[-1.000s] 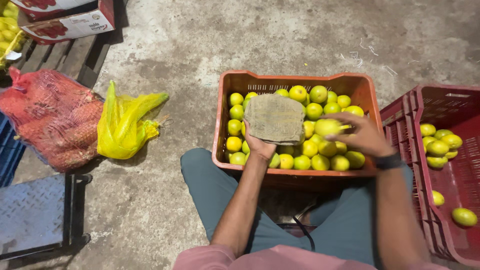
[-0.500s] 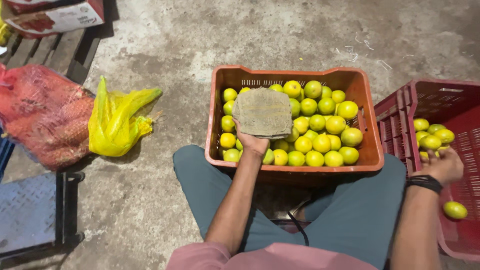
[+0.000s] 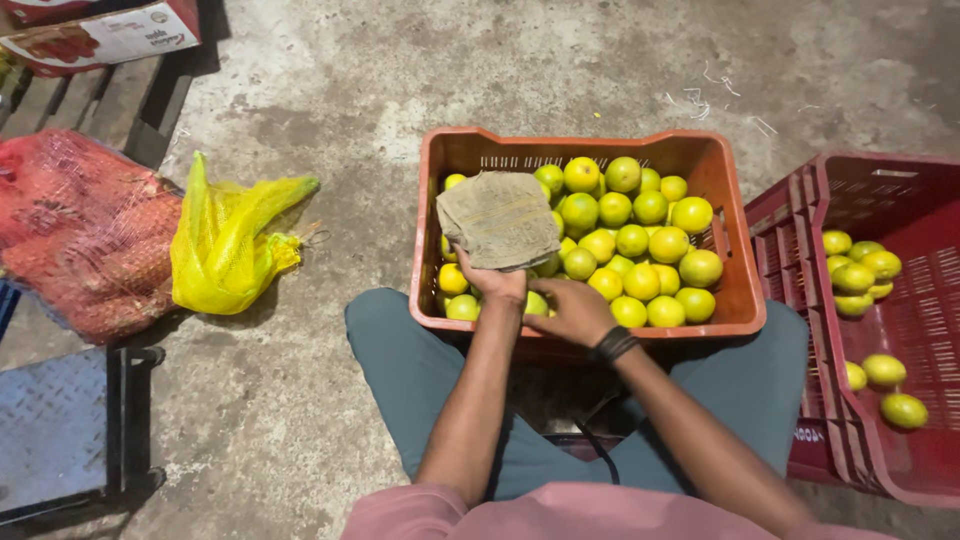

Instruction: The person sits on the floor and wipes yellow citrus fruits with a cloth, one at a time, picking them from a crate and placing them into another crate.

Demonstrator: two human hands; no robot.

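From the head camera, the orange crate point(image 3: 735, 300) sits between the person's knees, filled with yellow-green citrus fruits point(image 3: 630, 240). The left hand point(image 3: 492, 282) grips a folded burlap cloth point(image 3: 498, 218), held up over the crate's left half. The right hand point(image 3: 575, 310) — a dark band at its wrist — curls down over a fruit at the crate's near rim; whether it grasps one I cannot tell. Right of the crate stands a red crate point(image 3: 890, 190) with fewer fruits; left of it lies a yellow mesh bag point(image 3: 225, 250).
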